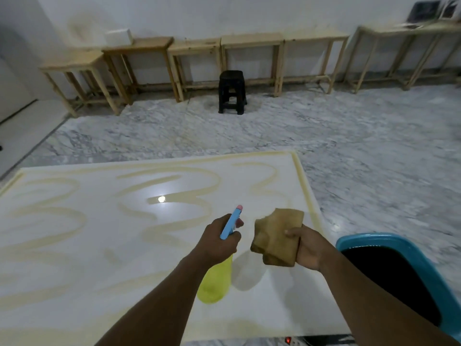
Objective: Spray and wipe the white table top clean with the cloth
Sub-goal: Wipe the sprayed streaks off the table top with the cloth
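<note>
"Yellow plastic, nearest of all: is that the spray bottle (215, 280)?"

"Yes. It has a yellow body and a blue head with a pink nozzle tip. The left hand (219, 239) grips it round the neck with the fingers curled at the trigger, and it is held above the near part of the table top (99, 245), nozzle pointing away."

"And the other hand?"

"The right hand (308, 248) is just to the right of it, pinching a folded brown cloth (275, 237) between thumb and fingers. The cloth is lifted off the surface, over the near right part of the table, and casts a shadow on it."

"What is at the near right edge?"

"A blue tub (424, 265), dark inside, just beside the table's right side and partly behind the right forearm."

"How does the white top look?"

"Glossy, with looping tan streaks (174, 231) running across it from left to right, and a tan band along the far and right edges. A bright spot of light reflects near the middle."

"Beyond the table?"

"Grey-veined marble floor (349, 146). Then a black stool (232, 92) stands alone on it, in front of a row of plain wooden tables (252, 39) set against the far white wall. A white box (119, 36) sits on one of them toward the left. Dark framed things lean at the far right, too blurred to tell."
</note>
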